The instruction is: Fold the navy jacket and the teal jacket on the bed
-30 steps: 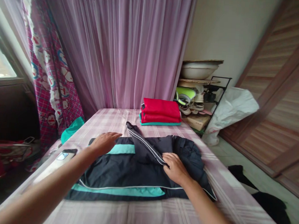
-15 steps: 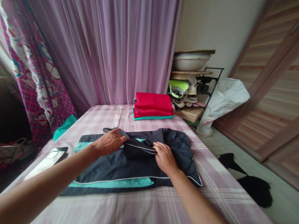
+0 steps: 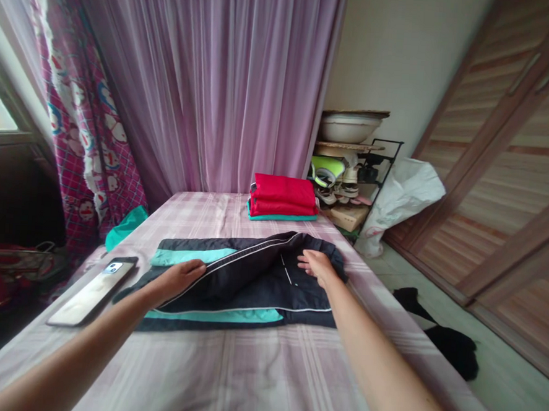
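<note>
Head — garment (image 3: 232, 286) spread leftward, right hand (image 3: 318, 266) opened

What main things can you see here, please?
garment: one, black and turquoise, on sheet
stack: one, red above turquoise, sheet's far end
phone: one, pale, sheet's left
cloth: one, turquoise, beyond phone
sheet: one, pink-white, beneath garment
curtains: two, purple and patterned, behind sheet
rack: one, black, back right
basin: one, white, atop rack
shoes: several, pale, on rack
bag: one, white, beside rack
wardrobe: one, brown, far right
item: one, black, on floor
left hand: one, at garment's edge
right hand: one, over garment
</note>
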The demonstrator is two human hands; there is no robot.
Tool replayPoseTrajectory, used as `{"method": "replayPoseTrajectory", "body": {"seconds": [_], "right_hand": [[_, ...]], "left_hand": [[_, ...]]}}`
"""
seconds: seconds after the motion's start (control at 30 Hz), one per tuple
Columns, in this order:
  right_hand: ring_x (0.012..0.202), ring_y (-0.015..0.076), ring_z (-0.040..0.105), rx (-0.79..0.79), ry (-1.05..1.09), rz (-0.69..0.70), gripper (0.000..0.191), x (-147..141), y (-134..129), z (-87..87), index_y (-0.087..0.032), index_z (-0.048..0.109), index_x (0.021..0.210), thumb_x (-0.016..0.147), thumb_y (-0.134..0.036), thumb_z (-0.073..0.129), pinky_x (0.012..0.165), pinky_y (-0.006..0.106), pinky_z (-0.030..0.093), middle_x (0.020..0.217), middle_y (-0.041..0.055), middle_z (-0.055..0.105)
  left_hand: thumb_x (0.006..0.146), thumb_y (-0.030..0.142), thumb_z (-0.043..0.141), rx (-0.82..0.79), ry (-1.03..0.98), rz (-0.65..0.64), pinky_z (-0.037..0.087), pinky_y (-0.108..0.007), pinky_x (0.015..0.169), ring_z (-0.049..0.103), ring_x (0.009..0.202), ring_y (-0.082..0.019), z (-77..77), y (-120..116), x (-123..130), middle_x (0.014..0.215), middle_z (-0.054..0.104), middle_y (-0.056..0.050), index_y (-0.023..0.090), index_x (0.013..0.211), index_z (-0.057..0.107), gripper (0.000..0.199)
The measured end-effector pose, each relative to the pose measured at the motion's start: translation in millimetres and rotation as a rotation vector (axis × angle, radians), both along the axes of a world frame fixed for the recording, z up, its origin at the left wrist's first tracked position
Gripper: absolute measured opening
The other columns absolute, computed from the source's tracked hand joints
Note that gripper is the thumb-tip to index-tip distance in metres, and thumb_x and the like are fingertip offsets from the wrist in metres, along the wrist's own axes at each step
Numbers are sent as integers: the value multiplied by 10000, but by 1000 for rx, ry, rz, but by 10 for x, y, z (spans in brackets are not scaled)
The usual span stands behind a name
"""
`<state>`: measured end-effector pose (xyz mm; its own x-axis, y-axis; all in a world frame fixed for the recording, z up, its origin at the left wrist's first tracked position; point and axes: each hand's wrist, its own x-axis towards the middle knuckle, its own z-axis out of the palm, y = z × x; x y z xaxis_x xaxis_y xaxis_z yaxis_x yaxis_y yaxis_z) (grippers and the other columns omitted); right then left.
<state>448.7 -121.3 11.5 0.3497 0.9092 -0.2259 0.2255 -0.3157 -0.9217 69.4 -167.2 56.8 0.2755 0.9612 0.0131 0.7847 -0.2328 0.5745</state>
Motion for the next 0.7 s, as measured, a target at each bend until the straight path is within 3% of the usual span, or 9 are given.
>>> {"method": "replayPoseTrajectory", "body": {"seconds": [0.07,0.17,0.33,0.43,0.53,0.6,0.7], "right_hand": [[699,152,737,-38,21,0,387,-67,85,79,-107,633,1166,990,-412,471,387,141,386,1093,189,743],[581,143,700,-85,11,5,474,-196,241,145,-72,663,1049,973,-502,480,335,156,310,1006,209,753],[494,105,644,-105,-89,36,284,-316,394,81,-98,701,917,932,-353,578,366,162,321,838,130,763],[566,115,678,-88,-201,44,288,-269,323,14,-126,710,962,968,-323,500,429,169,371,826,93,758],[726,181,719,-97,-381,37,305,-180,182,10,-149,726,909,947,-382,532,572,225,470,864,98,758],[892,232,717,-92,-521,7,288,-140,106,48,-187,731,933,913,-429,575,702,275,506,972,100,758],[1067,245,672,-58,-681,1,313,-146,74,122,-258,727,1042,918,-473,538,842,307,497,1119,72,737]], "left_hand": [[819,612,349,3,-38,55,444,-271,633,524,665,-160,2,16,-7,667,523,29,223,715,502,430],[837,559,355,20,-14,16,443,-264,630,519,660,-153,69,-24,25,660,517,28,222,708,499,389],[826,454,477,49,109,-169,497,-277,761,652,818,-188,111,-245,56,889,701,-1,234,1015,651,338],[850,398,495,52,201,-188,511,-292,844,692,951,-217,46,-364,39,1077,743,-23,263,1239,621,430],[911,392,445,63,302,-190,519,-320,874,697,1033,-243,-5,-440,67,1176,735,-50,275,1372,550,487],[938,382,422,79,370,-229,521,-323,862,700,1038,-250,-3,-484,134,1174,737,-50,286,1345,578,447],[965,358,396,113,462,-319,520,-289,795,714,957,-228,50,-564,275,1050,756,-36,282,1149,682,349]]}}
